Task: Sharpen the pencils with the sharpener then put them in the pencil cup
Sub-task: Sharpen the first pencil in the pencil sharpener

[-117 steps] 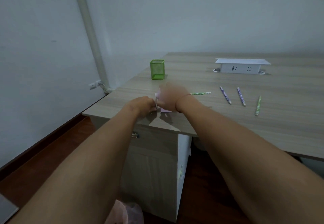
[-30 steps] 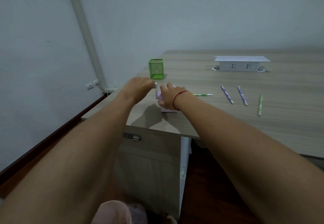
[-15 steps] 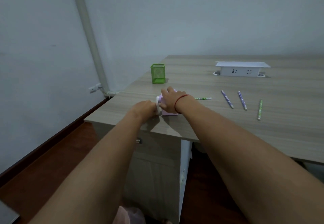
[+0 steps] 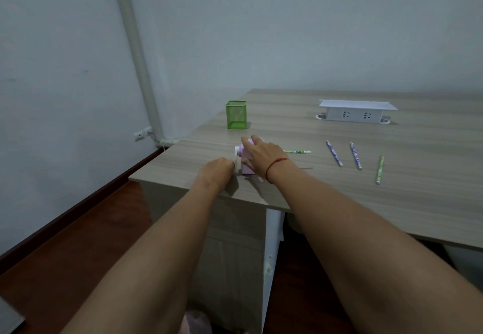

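Observation:
A small pink sharpener (image 4: 247, 169) stands near the left front corner of the wooden desk (image 4: 392, 195). My right hand (image 4: 261, 154) lies over its top and grips it. My left hand (image 4: 218, 171) holds the white crank (image 4: 237, 159) on its left side. A green pencil (image 4: 298, 152) sticks out to the right from behind my right hand, its inner end hidden. Two purple pencils (image 4: 334, 153) (image 4: 356, 155) and another green pencil (image 4: 379, 169) lie loose further right. The green mesh pencil cup (image 4: 236, 114) stands behind the sharpener.
A white socket box (image 4: 356, 111) is raised from the desk at the back. A white pipe (image 4: 136, 53) runs down the wall at left, with a wall socket (image 4: 142, 134) near the floor. A drawer cabinet (image 4: 235, 255) sits under the desk.
My left hand rose toward the cup a second ago and has come back down to the crank's low position. My right hand has stayed on the sharpener.

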`<state>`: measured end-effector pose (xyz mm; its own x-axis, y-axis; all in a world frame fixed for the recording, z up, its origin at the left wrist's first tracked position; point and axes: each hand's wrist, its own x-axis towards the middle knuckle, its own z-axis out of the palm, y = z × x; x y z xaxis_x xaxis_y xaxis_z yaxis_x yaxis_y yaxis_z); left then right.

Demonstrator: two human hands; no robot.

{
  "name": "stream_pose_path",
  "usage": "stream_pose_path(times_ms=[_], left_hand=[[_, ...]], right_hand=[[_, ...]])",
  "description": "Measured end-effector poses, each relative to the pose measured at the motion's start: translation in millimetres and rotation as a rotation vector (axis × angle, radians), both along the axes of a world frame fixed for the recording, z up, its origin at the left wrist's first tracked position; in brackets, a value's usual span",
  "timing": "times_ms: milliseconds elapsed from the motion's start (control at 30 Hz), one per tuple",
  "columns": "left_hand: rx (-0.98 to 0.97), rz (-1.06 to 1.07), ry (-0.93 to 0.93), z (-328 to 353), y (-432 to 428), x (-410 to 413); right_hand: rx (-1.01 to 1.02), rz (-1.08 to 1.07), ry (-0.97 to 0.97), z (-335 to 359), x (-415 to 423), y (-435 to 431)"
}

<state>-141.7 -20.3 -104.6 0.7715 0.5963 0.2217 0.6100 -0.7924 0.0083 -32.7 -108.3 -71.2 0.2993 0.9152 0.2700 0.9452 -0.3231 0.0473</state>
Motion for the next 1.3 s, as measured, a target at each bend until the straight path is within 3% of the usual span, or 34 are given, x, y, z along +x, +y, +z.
stream_pose_path(times_ms=[567, 767, 1033, 1300], left_hand=[[-0.051, -0.100, 0.030, -3, 17, -1], [0.058, -0.180, 0.045, -1, 32, -1], [0.168, -0.196, 0.201, 13, 44, 10], [0.186, -0.165, 0.055, 58, 49, 19]], right_hand=[[0.180, -0.043, 0.002, -25, -5, 20], [0.168, -0.069, 0.032, -13, -8, 27], [0.160, -0.053, 0.068, -9, -7, 26], [0.153, -0.041, 0.049, -10, -2, 31]])
